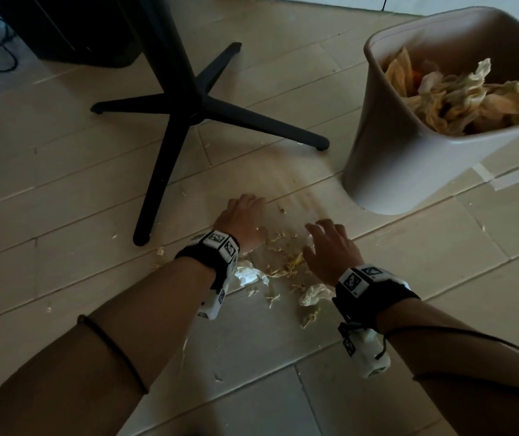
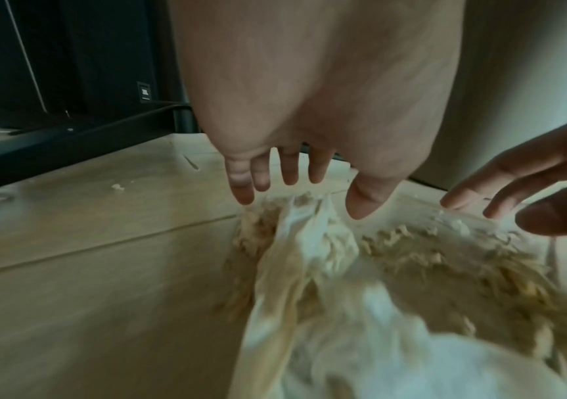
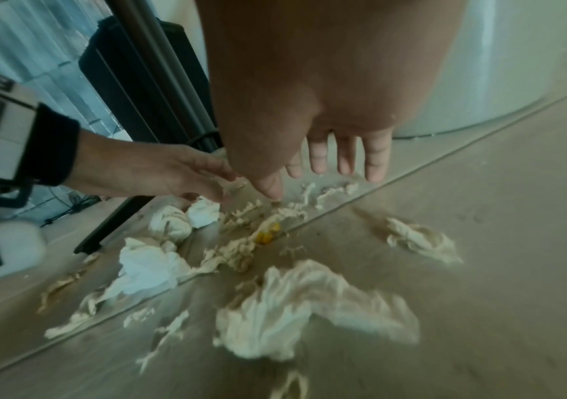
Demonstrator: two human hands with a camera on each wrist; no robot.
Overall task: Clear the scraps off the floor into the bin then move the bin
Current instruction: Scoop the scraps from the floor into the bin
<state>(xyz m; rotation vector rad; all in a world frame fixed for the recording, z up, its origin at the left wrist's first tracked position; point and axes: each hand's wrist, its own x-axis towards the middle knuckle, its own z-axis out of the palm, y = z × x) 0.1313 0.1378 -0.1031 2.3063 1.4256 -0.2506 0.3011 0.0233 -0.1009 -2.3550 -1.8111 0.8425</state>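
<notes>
A pile of pale shredded scraps and crumpled white tissues lies on the light wood floor between my hands. My left hand hovers palm down at the pile's left edge, fingers spread and straight, holding nothing. My right hand is over the pile's right side, fingers also spread just above the scraps. A grey bin stands to the upper right, filled with crumpled husk-like scraps. Its wall rises right behind my right hand.
A black star-shaped chair base stands just beyond my left hand, one leg reaching toward the scraps. A dark speaker box sits at the far left. Small crumbs are scattered around on the floor planks.
</notes>
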